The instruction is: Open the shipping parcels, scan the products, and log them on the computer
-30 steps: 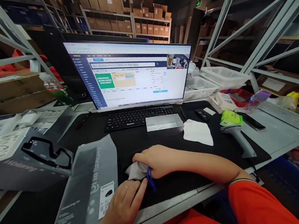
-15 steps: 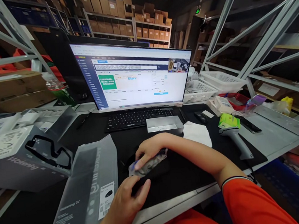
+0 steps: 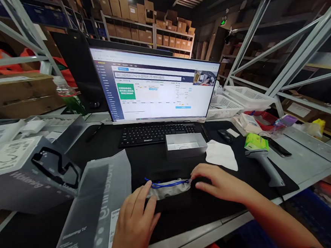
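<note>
A grey drawstring pouch (image 3: 170, 189) with a blue cord lies flat on the black mat in front of me. My left hand (image 3: 136, 216) rests at its left end, fingers stretched out and slightly apart, the index fingertip touching the pouch by the cord. At the opposite end, my right hand (image 3: 215, 183) has its curled fingers on the pouch's tip and cord; the grip itself is partly hidden. Left of the pouch lies a grey translucent printed bag (image 3: 86, 205), partly covered by my left hand. Behind the pouch stands an open grey box (image 3: 186, 152), with a white cloth (image 3: 221, 156) beside it.
A monitor (image 3: 157, 86) stands behind a black keyboard (image 3: 155, 134). To the right are a mouse (image 3: 225, 136), a green-and-grey barcode scanner (image 3: 260, 157), a phone (image 3: 279, 147) and white baskets (image 3: 248, 97). A large printed grey box (image 3: 36, 178) is on the left. Metal rack posts flank the desk.
My right hand has drawn back to the right, uncovering the pouch and its blue cord. The pouch now lies more level, and my left hand has come onto its left end.
</note>
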`<state>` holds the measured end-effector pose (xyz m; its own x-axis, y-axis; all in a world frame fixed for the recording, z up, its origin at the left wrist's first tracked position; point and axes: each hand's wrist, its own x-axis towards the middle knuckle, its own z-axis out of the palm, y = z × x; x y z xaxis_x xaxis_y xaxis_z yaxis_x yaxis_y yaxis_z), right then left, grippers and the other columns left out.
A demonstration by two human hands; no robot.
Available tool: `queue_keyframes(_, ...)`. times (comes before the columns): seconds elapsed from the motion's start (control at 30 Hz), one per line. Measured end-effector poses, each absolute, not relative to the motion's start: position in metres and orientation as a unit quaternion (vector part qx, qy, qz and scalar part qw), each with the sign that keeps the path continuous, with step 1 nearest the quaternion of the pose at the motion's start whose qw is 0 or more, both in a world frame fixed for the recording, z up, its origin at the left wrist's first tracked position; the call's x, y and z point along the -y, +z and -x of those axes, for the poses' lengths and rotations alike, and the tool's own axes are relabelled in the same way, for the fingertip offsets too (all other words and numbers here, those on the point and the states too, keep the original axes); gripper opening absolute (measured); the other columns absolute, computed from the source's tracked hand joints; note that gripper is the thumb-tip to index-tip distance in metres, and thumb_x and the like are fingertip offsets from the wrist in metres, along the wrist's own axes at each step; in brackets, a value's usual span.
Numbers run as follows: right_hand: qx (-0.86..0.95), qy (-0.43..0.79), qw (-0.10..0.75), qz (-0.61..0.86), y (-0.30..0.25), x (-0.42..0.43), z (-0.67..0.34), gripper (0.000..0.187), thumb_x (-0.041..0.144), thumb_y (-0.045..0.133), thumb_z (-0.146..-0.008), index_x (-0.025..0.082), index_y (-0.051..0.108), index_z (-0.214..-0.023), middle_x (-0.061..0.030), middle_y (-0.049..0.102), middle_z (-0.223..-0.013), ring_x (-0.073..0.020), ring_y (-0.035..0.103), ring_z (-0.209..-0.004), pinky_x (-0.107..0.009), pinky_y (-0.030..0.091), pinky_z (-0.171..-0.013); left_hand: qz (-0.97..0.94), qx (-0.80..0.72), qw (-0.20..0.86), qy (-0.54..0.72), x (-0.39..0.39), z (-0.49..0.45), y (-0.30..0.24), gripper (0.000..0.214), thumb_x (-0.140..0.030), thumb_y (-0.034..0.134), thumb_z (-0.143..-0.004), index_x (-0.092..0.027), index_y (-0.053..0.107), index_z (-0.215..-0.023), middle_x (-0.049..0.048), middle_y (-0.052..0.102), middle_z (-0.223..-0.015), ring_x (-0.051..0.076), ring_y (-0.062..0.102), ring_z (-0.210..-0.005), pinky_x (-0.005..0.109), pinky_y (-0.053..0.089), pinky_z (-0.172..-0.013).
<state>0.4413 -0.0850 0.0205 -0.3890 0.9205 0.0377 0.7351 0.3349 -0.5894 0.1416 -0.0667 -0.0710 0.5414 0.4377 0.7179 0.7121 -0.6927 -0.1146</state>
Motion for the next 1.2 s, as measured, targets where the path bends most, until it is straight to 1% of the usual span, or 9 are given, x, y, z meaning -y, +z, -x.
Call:
queue_keyframes(0.23,0.801,0.148,0.154,0.559,-0.029,0.115,-0.401,0.038,0.030,0.066,-0.096,0.014,0.063,-0.130,-0.0176,0.059,-0.129,-0.0297,0.061,-0.115,-0.048,0.055,-0.101,0.874,0.331,0.164,-0.316,0.064,-0.144,-0.076,0.016,-0.011,0.049,-0.092,-0.016,0.059,-0.104,0.0173,0.066,-0.129,0.031,0.064,-0.113,0.044,0.054,-0.093)
queue_keyframes(0.37,0.814,0.185,0.173,0.522,-0.048,0.120,-0.392,0.077,0.050,0.082,-0.082,0.011,0.054,-0.142,-0.0218,0.057,-0.140,-0.0346,0.056,-0.127,-0.050,0.051,-0.108,0.867,0.370,0.120,-0.311,0.064,-0.140,-0.087,0.022,-0.017,0.045,-0.091,-0.018,0.056,-0.111,0.0179,0.068,-0.119,0.030,0.071,-0.104,0.043,0.063,-0.082)
queue_keyframes(0.5,0.799,0.224,0.150,0.538,-0.033,0.113,-0.412,0.054,0.040,0.080,-0.086,0.017,0.064,-0.133,-0.0147,0.067,-0.129,-0.0294,0.063,-0.119,-0.044,0.052,-0.105,0.860,0.403,0.051,-0.310,0.061,-0.135,-0.087,0.030,-0.018,0.046,-0.090,-0.019,0.050,-0.120,0.0161,0.070,-0.117,0.027,0.074,-0.101,0.039,0.065,-0.078)
queue_keyframes(0.6,0.806,0.191,0.148,0.541,-0.006,0.109,-0.423,0.057,0.042,0.078,-0.088,0.023,0.062,-0.140,-0.0124,0.070,-0.126,-0.0297,0.065,-0.116,-0.047,0.051,-0.104,0.848,0.413,0.012,-0.334,0.061,-0.128,-0.088,0.035,-0.027,0.050,-0.095,-0.019,0.047,-0.129,0.0156,0.068,-0.124,0.026,0.073,-0.107,0.039,0.065,-0.083)
queue_keyframes(0.7,0.838,0.117,0.192,0.498,0.012,0.100,-0.411,0.087,0.060,0.083,-0.077,0.026,0.052,-0.151,-0.0185,0.052,-0.152,-0.0384,0.048,-0.140,-0.058,0.039,-0.115,0.827,0.424,-0.009,-0.370,0.058,-0.115,-0.102,0.043,-0.038,0.062,-0.092,-0.022,0.049,-0.130,0.0169,0.059,-0.137,0.031,0.064,-0.124,0.048,0.060,-0.098)
queue_keyframes(0.8,0.872,0.090,0.156,0.455,0.009,0.079,-0.382,0.133,0.069,0.092,-0.055,0.022,0.031,-0.164,-0.0255,0.021,-0.168,-0.0483,0.016,-0.155,-0.069,0.021,-0.120,0.817,0.455,-0.027,-0.352,0.051,-0.096,-0.122,0.083,-0.032,0.080,-0.076,-0.021,0.038,-0.147,0.0200,0.053,-0.146,0.038,0.056,-0.133,0.057,0.054,-0.106)
queue_keyframes(0.87,0.877,0.106,0.102,0.458,0.001,0.062,-0.365,0.145,0.061,0.096,-0.051,0.016,0.021,-0.167,-0.0302,0.021,-0.166,-0.0504,0.019,-0.153,-0.069,0.021,-0.119,0.830,0.463,-0.056,-0.307,0.044,-0.084,-0.129,0.104,-0.024,0.085,-0.067,-0.022,0.029,-0.155,0.0195,0.054,-0.147,0.039,0.056,-0.134,0.057,0.054,-0.106)
queue_keyframes(1.0,0.853,0.159,0.111,0.484,-0.015,0.044,-0.362,0.125,0.038,0.084,-0.067,0.015,0.014,-0.168,-0.0218,0.053,-0.144,-0.0373,0.051,-0.131,-0.056,0.039,-0.112,0.855,0.445,-0.136,-0.230,0.034,-0.077,-0.117,0.085,-0.018,0.072,-0.077,-0.028,0.037,-0.154,0.0138,0.057,-0.147,0.033,0.058,-0.134,0.050,0.054,-0.108)
queue_keyframes(1.2,0.852,0.212,0.231,0.419,-0.027,0.056,-0.406,0.095,0.026,0.082,-0.068,0.023,0.045,-0.155,-0.0137,0.056,-0.137,-0.0301,0.054,-0.126,-0.049,0.043,-0.111,0.827,0.437,-0.261,-0.241,0.024,-0.100,-0.070,0.041,-0.015,0.054,-0.083,-0.023,0.065,-0.122,0.0085,0.067,-0.117,0.021,0.070,-0.097,0.034,0.060,-0.084)
